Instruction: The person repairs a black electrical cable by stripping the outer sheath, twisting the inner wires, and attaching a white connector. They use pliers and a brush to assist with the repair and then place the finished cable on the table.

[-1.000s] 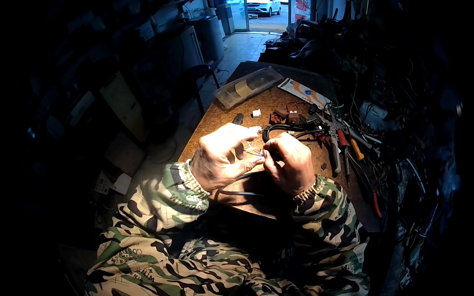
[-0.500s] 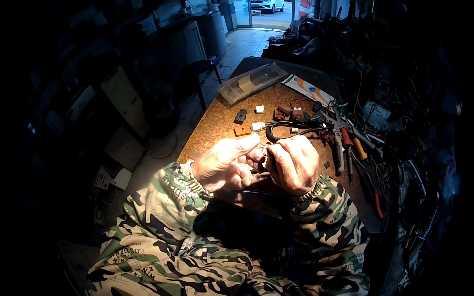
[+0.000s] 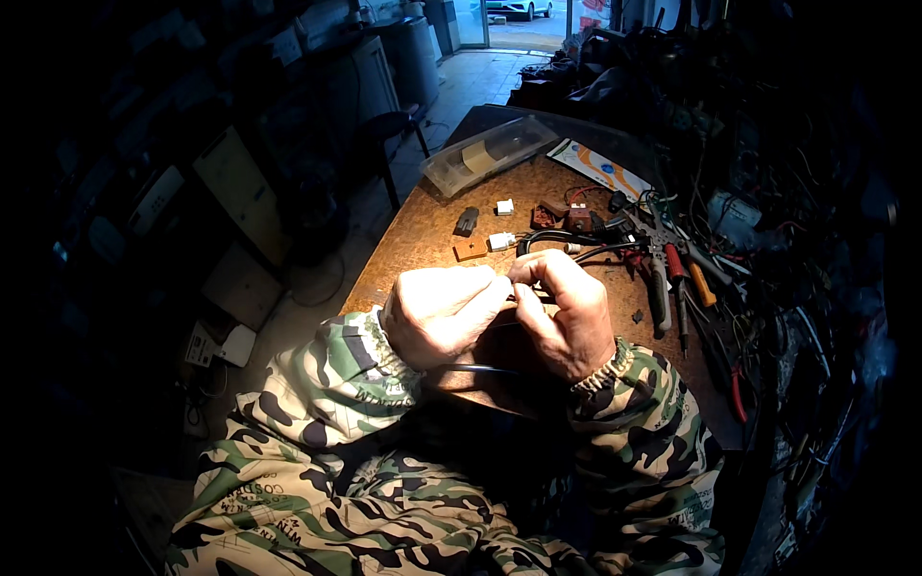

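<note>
Pinching, both hands (image 3: pixel 440 309) meet near glossy black cable (image 3: pixel 485 369) above mottled tabletop (image 3: pixel 401 252).

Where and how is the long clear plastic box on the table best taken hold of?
Probably by its near left end, pinching the two long sides, coming from the person's side. The clear plastic box is long and narrow and lies slantwise; that end faces bare tabletop, while its far end sits close to the patterned card.
</note>
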`<action>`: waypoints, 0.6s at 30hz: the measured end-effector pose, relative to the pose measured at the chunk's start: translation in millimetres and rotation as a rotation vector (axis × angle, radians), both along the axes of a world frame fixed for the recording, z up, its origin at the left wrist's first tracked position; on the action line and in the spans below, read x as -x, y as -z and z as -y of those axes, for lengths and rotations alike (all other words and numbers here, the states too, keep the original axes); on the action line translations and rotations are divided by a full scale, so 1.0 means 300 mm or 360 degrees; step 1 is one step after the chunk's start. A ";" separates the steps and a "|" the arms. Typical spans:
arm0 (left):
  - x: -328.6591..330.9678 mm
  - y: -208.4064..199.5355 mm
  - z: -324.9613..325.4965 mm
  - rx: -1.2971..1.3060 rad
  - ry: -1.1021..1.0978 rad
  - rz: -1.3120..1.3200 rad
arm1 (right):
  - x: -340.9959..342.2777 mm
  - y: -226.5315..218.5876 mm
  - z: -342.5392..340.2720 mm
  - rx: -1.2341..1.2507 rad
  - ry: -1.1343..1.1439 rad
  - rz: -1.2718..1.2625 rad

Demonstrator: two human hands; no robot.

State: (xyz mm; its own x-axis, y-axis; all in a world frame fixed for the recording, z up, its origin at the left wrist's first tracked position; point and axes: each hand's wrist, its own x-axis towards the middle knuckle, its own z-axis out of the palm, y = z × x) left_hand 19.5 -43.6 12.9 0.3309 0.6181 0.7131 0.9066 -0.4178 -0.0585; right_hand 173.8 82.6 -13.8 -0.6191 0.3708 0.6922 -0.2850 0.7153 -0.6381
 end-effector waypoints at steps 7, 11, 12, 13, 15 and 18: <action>-0.041 -0.045 0.010 0.1064 0.0045 0.2428 | -0.031 -0.016 -0.012 -0.0519 0.0341 -0.0134; -0.003 -0.040 0.048 0.1481 0.0079 0.2924 | -0.008 -0.017 -0.013 -0.1000 0.0369 -0.0336; -0.005 -0.040 0.047 0.1564 0.0127 0.2990 | -0.007 -0.014 -0.016 -0.1044 0.0368 -0.0345; -0.009 -0.037 0.039 0.1572 0.0119 0.3006 | -0.007 -0.011 -0.017 -0.1089 0.0368 -0.0354; -0.029 -0.048 0.026 0.1585 0.0083 0.3030 | -0.019 -0.017 -0.015 -0.1132 0.0347 -0.0330; -0.036 -0.029 0.017 0.1436 0.0257 0.2807 | -0.026 -0.026 -0.012 -0.1078 0.0318 -0.0296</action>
State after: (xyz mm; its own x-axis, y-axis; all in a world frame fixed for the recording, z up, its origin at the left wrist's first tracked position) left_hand 30.4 -48.7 21.6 -0.1842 0.9642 -0.1906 -0.3279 0.1225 0.9367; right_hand 181.5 86.4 -6.0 -0.4342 -0.0823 0.8971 -0.1683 0.9857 0.0090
